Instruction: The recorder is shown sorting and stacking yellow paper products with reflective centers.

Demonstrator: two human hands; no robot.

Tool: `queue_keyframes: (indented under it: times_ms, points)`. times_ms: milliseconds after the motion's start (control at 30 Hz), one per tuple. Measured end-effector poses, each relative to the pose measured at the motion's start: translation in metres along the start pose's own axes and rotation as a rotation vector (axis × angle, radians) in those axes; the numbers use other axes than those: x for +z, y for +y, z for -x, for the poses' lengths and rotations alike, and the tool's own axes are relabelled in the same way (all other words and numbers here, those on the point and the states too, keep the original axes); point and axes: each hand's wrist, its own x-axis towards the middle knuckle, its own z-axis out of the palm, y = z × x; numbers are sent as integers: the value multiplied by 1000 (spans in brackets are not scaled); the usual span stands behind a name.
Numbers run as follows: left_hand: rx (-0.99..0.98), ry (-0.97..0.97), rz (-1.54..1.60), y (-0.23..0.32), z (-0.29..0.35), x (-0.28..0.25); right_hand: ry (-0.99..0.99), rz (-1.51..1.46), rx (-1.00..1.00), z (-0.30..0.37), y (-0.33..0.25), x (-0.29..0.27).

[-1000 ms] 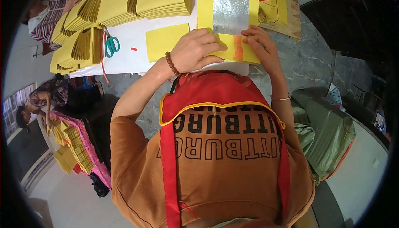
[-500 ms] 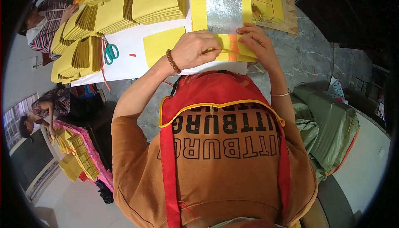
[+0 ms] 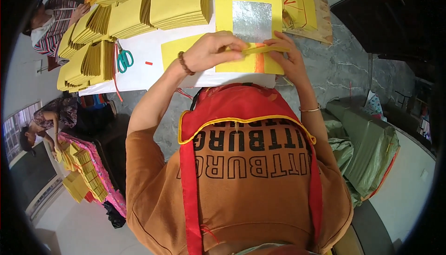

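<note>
My left hand (image 3: 216, 51), with a brown bead bracelet on its wrist, pinches the left end of a narrow folded yellow paper (image 3: 262, 49). At the other end, my right hand (image 3: 289, 56) has its fingers and thumb round the same fold. Beneath and beyond lie yellow sheets, the top one bearing a silver foil square (image 3: 252, 20). An orange stripe (image 3: 259, 63) runs across the yellow paper nearest me. Beside my left hand, part of another yellow sheet (image 3: 179, 47) shows on the white tabletop (image 3: 139, 76).
Stacks of folded yellow paper (image 3: 179, 5) fill the table's left and far side. Teal-handled scissors (image 3: 124, 60) and a small red piece (image 3: 148, 63) lie nearby. Tied yellow bundles (image 3: 304, 6) stand at far right. Two people work at left, one at the table (image 3: 58, 20).
The fold between my hands has come up off the sheet and now shows edge-on as a narrow strip. My right fingers have moved onto its end; my left wrist has shifted slightly left.
</note>
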Motion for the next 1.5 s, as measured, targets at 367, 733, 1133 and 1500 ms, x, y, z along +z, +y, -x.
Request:
queue_keyframes:
  times_ms: [367, 733, 1133, 1500]
  points:
    - [495, 299, -678, -9, 24, -5, 25, 290, -306, -8, -31, -23]
    - [236, 326, -200, -3, 40, 16, -226, 296, 127, 6, -44, -21]
    - [-295, 403, -21, -22, -20, 3, 239, -371, 411, -22, -50, 4]
    - [-349, 384, 124, -35, -29, 0, 323, -109, 415, -28, -36, 14]
